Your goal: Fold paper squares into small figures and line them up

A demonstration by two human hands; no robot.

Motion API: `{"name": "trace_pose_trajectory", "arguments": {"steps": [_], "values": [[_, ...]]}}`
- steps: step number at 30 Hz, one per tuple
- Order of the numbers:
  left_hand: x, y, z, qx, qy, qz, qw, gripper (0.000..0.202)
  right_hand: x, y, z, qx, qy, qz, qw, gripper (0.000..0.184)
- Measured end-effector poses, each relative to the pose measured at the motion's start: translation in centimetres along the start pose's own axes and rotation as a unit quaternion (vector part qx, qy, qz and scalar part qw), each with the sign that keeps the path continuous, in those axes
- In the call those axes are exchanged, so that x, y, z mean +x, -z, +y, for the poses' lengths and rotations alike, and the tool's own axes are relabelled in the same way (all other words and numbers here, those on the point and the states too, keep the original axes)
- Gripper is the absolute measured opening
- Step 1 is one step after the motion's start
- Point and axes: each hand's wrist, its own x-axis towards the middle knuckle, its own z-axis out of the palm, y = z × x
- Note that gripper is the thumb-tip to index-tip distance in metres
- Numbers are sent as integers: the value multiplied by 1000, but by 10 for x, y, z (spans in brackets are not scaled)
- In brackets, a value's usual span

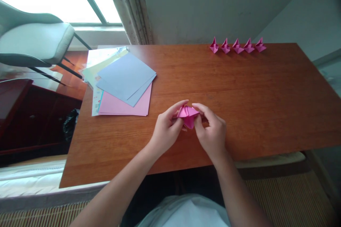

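Observation:
Between my two hands is a folded pink origami piece (188,113), held above the front middle of the table. My left hand (168,124) pinches its left side, thumb in front and forefinger along the top. On the other side, my right hand (210,124) grips the right corner between thumb and fingers. The piece has a wide upper part with raised folds and a point hanging downward. Some fingertips behind the paper are hidden.
Several finished pink origami figures (237,46) stand in a row at the table's far edge. Grey-blue paper sheets (128,74) lie over pink sheets (125,104) and plastic packets on the left. The wooden table (253,103) spreads beneath; a chair (34,39) stands by the window.

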Motion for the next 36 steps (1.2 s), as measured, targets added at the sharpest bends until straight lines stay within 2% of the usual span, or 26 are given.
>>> {"name": "trace_pose_trajectory", "arguments": {"steps": [3,11,13,17,20,24,26,29,33,36], "values": [[0,1,1,0,4,-21,1000,48,3,5,4,52,-15,-24,998,32],[0,4,2,-22,6,-63,998,46,1,17,11,153,-75,-82,982,28],[0,4,2,-37,12,-68,997,49,2,19,11,151,-56,-85,983,29],[-1,5,4,-99,49,-67,992,65,1,20,12,81,31,-58,995,37],[-1,5,6,-131,71,-58,987,52,-2,20,15,21,90,-36,995,42],[0,3,8,-91,66,-83,990,33,-6,19,16,21,107,-24,994,46],[1,1,9,-78,54,-95,991,28,-8,18,15,44,98,-20,994,45],[1,0,8,-68,46,-74,994,29,-10,18,12,85,71,-33,993,40],[0,1,5,-23,32,-39,998,25,-14,17,14,178,-12,-36,983,33],[-1,2,1,37,8,-37,999,18,-10,19,16,220,-67,-56,972,31]]}}
